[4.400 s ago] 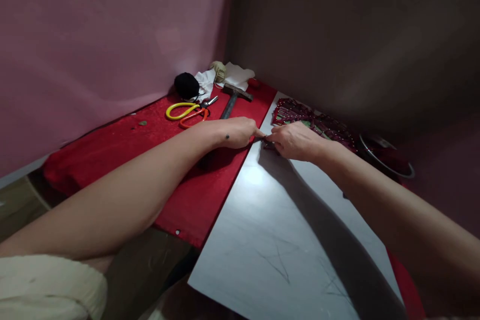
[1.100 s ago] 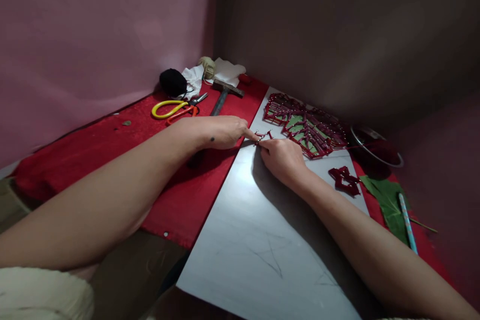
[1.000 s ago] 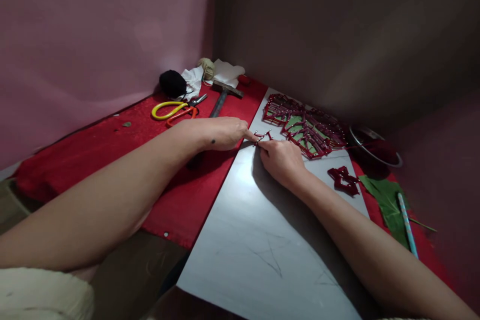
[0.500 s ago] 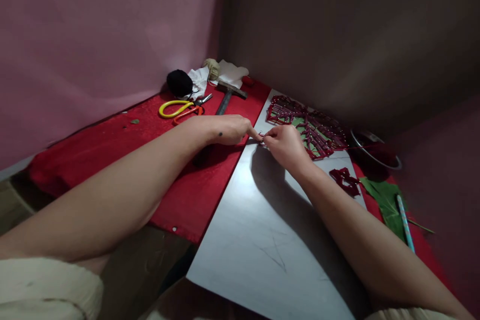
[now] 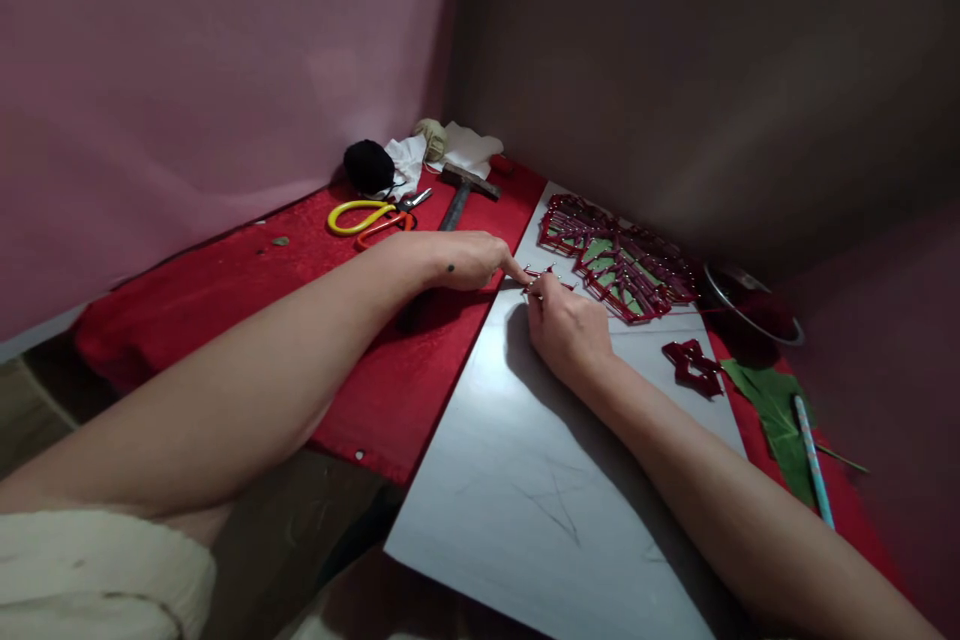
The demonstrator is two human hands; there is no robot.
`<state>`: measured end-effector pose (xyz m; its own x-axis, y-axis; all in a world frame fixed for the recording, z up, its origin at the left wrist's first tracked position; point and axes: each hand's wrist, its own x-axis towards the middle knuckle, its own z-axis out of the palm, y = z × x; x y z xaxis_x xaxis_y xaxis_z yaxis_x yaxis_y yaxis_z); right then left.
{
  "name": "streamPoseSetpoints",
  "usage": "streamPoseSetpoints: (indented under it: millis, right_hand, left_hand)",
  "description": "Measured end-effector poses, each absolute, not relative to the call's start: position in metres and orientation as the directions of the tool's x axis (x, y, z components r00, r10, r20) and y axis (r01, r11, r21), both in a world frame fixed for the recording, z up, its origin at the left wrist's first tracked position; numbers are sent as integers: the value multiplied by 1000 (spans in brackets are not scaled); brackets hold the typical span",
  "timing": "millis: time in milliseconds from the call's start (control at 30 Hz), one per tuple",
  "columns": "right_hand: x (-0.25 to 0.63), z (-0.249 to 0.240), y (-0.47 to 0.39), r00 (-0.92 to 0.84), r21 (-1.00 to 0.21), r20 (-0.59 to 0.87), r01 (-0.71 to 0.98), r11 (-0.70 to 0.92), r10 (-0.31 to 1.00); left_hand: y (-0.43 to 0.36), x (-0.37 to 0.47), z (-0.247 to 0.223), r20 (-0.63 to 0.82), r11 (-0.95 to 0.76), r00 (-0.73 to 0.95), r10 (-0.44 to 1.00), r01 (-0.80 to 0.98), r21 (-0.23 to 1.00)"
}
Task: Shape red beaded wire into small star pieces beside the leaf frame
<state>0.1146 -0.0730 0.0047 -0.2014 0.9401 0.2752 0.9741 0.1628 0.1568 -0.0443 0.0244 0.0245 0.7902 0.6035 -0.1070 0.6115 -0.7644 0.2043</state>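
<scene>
My left hand [image 5: 476,260] reaches over the left edge of the white board [image 5: 517,430]. Its index finger stretches down to a small group of nails [image 5: 551,272] wound with dark red yarn; its other fingers are curled under. Right beside that fingertip, my right hand [image 5: 571,328] is closed in a pinch at the nails. A dark red strand of yarn [image 5: 667,330] runs from the right side toward this hand. The pinched end itself is hidden by my fingers. Farther back lies a large leaf-shaped nail-and-yarn figure [image 5: 622,265] with green patches.
A yarn-wound star [image 5: 691,367] sits at the board's right. Beyond are a metal bowl [image 5: 787,332], a green leaf [image 5: 776,420] and a light blue pen [image 5: 814,465]. On the red cloth [image 5: 390,400] lie scissors [image 5: 352,217], a hammer [image 5: 455,205] and a black yarn ball [image 5: 368,167].
My right hand has shifted lower and turned around the nails, uncovering more of them. My left index finger stays at the same nails. The whole view has moved slightly.
</scene>
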Motion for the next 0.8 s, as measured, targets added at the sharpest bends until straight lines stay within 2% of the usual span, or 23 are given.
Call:
streamPoseSetpoints:
  millis: [167, 300, 367, 433, 667, 800]
  right_hand:
    - [127, 11, -68, -104, 9, 300, 994, 106, 948]
    - [128, 22, -59, -14, -174, 262, 983, 61, 965]
    - [128, 25, -54, -4, -227, 251, 972, 63, 968]
    - [127, 26, -50, -1, -209, 258, 976, 57, 966]
    - [118, 27, -46, -44, 31, 262, 999, 37, 964]
    - [119, 26, -50, -45, 55, 257, 998, 32, 965]
  left_hand:
    - [19, -44, 32, -123, -759, 795, 593, 604, 242]
    - [17, -42, 34, -125, -756, 790, 601, 612, 233]
    - [18, -42, 33, -118, -766, 795, 596, 606, 216]
    - [19, -42, 31, -113, -772, 797, 593, 603, 200]
    - [21, -44, 29, -99, -776, 804, 587, 593, 214]
    - [21, -44, 29, -103, -780, 810, 577, 584, 224]
